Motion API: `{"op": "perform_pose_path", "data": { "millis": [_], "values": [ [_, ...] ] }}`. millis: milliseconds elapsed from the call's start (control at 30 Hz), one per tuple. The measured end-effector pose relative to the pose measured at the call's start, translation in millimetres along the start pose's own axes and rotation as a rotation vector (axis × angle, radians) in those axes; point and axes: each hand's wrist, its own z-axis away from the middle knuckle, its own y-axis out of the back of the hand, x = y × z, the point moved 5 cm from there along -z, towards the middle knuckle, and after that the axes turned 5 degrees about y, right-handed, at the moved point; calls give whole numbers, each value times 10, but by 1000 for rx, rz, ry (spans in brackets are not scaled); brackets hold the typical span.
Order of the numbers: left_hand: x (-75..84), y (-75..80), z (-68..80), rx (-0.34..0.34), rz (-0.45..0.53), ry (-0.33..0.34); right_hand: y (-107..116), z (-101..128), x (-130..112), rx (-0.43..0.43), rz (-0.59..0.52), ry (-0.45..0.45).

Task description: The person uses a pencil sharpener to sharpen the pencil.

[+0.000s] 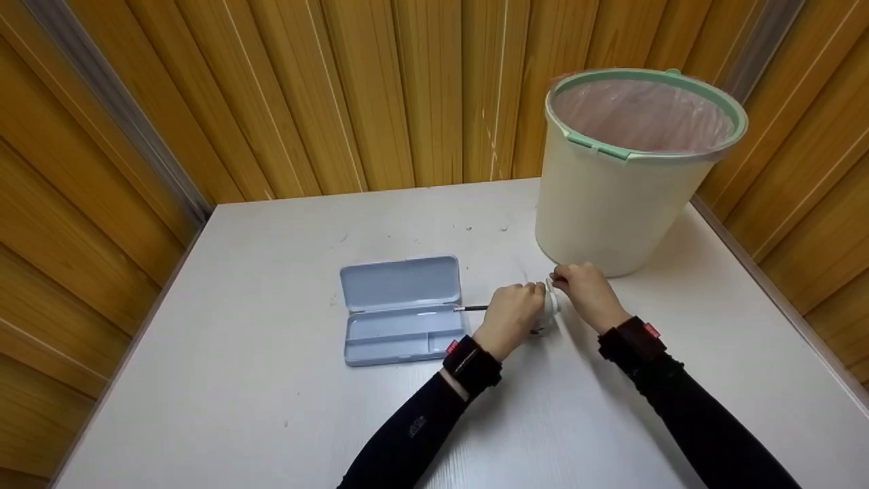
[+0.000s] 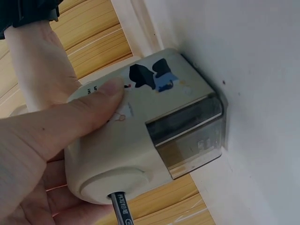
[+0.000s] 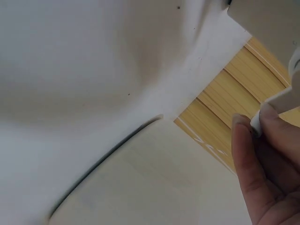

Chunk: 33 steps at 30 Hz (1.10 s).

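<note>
A cream pencil sharpener (image 2: 140, 140) with a clear shavings drawer (image 2: 187, 136) stands on the white table (image 1: 271, 407). My left hand (image 1: 510, 318) grips its body, thumb (image 2: 79, 117) pressed on top. A dark pencil (image 1: 470, 308) sticks out of its front hole (image 2: 121, 206). My right hand (image 1: 585, 292) pinches the white crank handle (image 3: 276, 105) on the sharpener's far side. In the head view only a white bit of the sharpener (image 1: 550, 307) shows between the hands.
An open blue pencil case (image 1: 400, 309) lies left of the hands. A cream bin (image 1: 611, 197) with a green rim and pink liner stands close behind the right hand. Wooden wall panels enclose the table on three sides.
</note>
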Motion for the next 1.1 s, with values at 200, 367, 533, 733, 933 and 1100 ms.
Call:
{"op": "perform_pose_path", "data": {
  "millis": [200,367,533,733,933,1100],
  "values": [
    [1,-7,4,0,17,-7,-50,10,55,-50,-39,-1],
    [6,-10,3,3,22,8,-49,-20,58,-114,-47,15],
    [19,-7,-4,-6,32,30,-62,-30,57,-178,-51,25],
    [23,4,-6,16,-13,48,-78,-40,64,-193,-80,31],
    [37,21,-1,29,-20,64,-87,-28,62,-192,-71,25],
    [35,29,12,29,7,75,-135,96,23,-239,-84,13]
  ]
}}
